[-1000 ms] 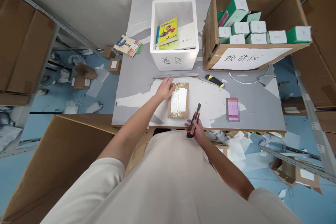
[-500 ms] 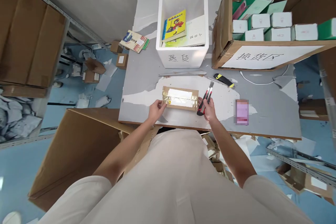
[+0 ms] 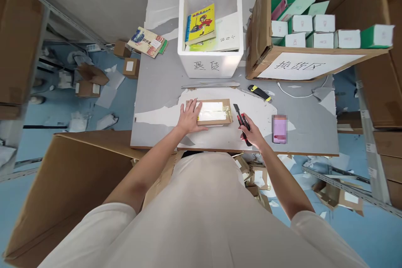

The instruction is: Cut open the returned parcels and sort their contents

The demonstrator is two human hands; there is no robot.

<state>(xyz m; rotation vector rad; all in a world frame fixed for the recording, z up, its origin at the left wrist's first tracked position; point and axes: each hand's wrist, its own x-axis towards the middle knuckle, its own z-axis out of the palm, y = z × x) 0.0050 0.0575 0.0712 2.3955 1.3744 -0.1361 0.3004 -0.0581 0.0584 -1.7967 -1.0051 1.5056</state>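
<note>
A small cardboard box (image 3: 213, 112) with white labels and shiny tape lies on the table (image 3: 150, 134) in front of me. My left hand (image 3: 190, 118) rests flat over the box's left end, fingers spread. Just right of the box, my right hand (image 3: 250, 130) grips a red and black utility knife (image 3: 243, 125), its tip pointing up and away from me. The knife is apart from the box. Farther back lies a second utility knife (image 3: 259, 92), black and yellow, which neither hand touches.
Behind the box stand a white foam bin (image 3: 210, 65) holding books and a large carton (image 3: 259, 46) of green-white boxes. Books (image 3: 147, 42) lie at the table's left edge, a blurred pink phone-like item (image 3: 279, 129) at right. A big open carton (image 3: 72, 184) stands left of me.
My left hand has gone from pinching the box's left edge to lying flat on top. My right hand, with the utility knife, has moved off the box's right end. The view has shifted.
</note>
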